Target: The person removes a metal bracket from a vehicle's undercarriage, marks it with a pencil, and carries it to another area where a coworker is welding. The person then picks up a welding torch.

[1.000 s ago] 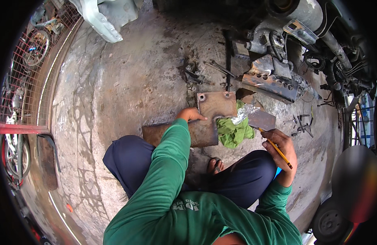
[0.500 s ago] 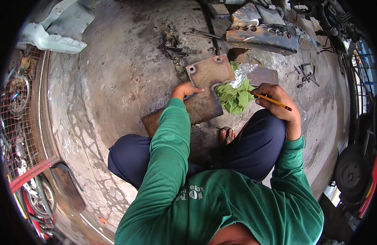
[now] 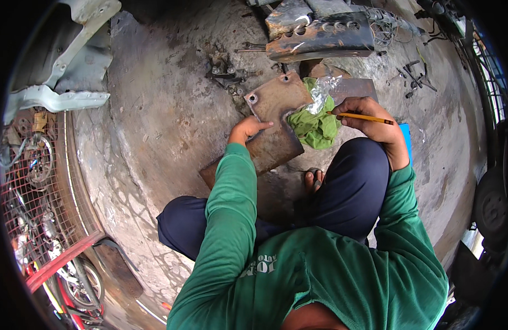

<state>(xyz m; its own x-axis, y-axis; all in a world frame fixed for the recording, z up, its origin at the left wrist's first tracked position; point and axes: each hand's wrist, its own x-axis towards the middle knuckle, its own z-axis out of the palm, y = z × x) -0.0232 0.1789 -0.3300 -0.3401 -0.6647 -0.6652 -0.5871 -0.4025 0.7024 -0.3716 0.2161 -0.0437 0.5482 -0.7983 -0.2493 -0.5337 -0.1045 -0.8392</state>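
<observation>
My left hand [image 3: 246,130] grips the inner edge of a rusty brown metal plate [image 3: 278,102], its thumb lying on the top face and its other fingers hidden. Two bolt holes pierce the far end of this plate, and a wider rusty section [image 3: 276,149] stretches below it towards my left knee. A yellow pencil [image 3: 366,117] is held in the closed fingers of my right hand [image 3: 369,118], above my right knee. Between my hands, against the plate's right side, lies a crumpled green cloth [image 3: 314,129] with a clear plastic wrapper [image 3: 321,93] on it.
Beyond the plate sit a greasy metal part [image 3: 223,69], a wrench [image 3: 253,46] and a dark, rusted beam with holes [image 3: 320,41]. Scattered black pieces [image 3: 414,80] lie far right. A flat metal sheet [image 3: 350,88] is behind the cloth. Red mesh fencing [image 3: 39,170] stands left.
The whole view has shifted, and a blue object now shows beside my right wrist. Both hands keep nearly the same hold on the plate and the pencil.
</observation>
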